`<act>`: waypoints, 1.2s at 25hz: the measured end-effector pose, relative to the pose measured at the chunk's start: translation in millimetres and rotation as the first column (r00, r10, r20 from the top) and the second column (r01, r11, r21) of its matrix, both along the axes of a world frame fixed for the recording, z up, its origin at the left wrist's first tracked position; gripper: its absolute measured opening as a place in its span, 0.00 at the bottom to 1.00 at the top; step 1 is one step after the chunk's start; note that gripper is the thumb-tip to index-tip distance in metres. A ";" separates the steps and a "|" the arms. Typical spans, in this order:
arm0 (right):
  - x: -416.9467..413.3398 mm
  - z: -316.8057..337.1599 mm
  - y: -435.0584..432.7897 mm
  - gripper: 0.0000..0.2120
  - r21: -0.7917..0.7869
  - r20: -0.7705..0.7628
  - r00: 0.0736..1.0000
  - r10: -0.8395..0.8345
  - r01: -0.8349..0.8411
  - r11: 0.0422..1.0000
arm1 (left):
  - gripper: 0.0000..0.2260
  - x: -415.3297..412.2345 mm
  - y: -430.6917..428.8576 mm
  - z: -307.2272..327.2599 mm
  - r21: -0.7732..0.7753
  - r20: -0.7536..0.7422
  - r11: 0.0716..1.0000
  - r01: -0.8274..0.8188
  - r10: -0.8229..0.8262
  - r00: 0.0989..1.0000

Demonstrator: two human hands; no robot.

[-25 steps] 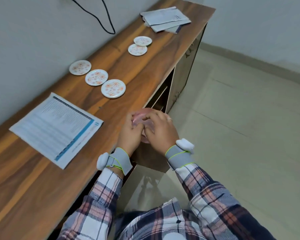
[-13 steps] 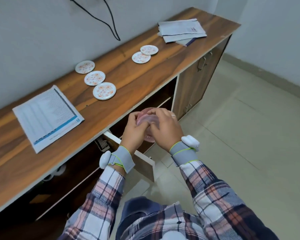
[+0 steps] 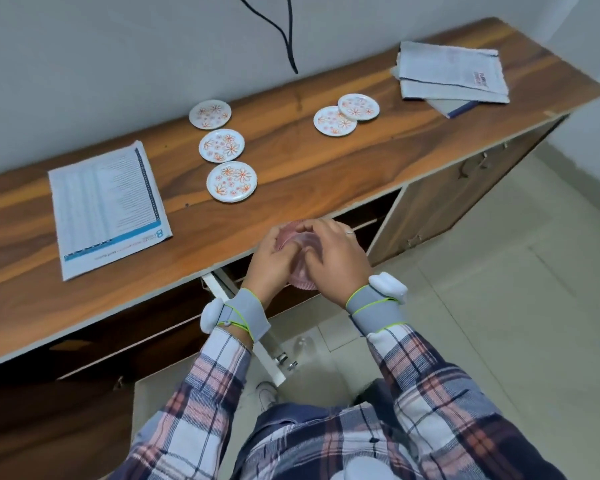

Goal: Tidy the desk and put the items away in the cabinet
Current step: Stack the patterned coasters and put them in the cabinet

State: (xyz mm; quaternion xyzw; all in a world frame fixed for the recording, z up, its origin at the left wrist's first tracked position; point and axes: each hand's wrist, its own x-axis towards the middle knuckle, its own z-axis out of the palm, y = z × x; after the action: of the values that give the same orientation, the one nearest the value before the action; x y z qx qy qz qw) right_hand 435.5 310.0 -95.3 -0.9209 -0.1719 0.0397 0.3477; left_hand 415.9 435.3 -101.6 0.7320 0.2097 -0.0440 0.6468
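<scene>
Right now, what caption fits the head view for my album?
Left hand and right hand grip a bowl by the open cabinet; saucers sit on the desk.

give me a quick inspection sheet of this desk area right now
surface: wooden desk top, items spread along it
job's things: row of three saucers; overlapping pair of saucers; printed sheet at left; paper stack at far right; pink ribbed dish in hand
clutter: nothing seen
grips: left hand and right hand both grip the pink ribbed dish at the desk's front edge
cables: black cable hangs down the wall, ending above the desk
surroundings: open cabinet bay under the desk; closed cabinet door to its right; tiled floor
</scene>
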 end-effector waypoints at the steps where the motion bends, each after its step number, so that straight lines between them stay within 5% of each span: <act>1: 10.3 -1.5 -3.5 0.16 0.007 0.006 0.999 0.031 -0.031 0.999 | 0.14 6.1 -3.4 -3.3 0.005 0.009 1.000 -0.030 0.030 1.000; 9: 132.6 3.4 -43.8 0.18 0.035 0.017 0.948 0.317 -0.318 0.948 | 0.12 82.9 -67.9 -0.3 -0.015 0.024 0.926 -0.378 0.378 0.925; 15: 146.1 13.2 -3.3 0.17 0.100 0.026 0.763 0.646 -0.644 0.758 | 0.07 66.0 -44.1 12.7 0.081 0.000 0.758 -0.648 0.650 0.760; 22: 153.8 7.7 54.8 0.16 0.219 -0.011 0.628 0.778 -0.758 0.615 | 0.09 48.8 7.8 -8.1 0.086 0.071 0.565 -0.821 0.818 0.571; 26: 181.6 -11.3 100.6 0.17 -0.003 0.031 0.665 0.747 -0.747 0.665 | 0.07 51.3 61.9 -32.8 0.248 0.019 0.546 -0.801 0.823 0.567; 30: 201.9 -36.8 122.8 0.19 -0.342 -0.083 0.658 0.749 -0.724 0.598 | 0.09 63.6 97.9 -44.7 0.398 0.048 0.540 -0.742 0.795 0.604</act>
State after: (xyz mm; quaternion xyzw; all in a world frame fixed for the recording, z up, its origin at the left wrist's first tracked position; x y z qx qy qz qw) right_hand 637.4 432.8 -132.2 -0.8142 -0.5383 0.1770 0.1266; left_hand 479.5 533.2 -146.2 0.6696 0.5584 0.2353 0.4295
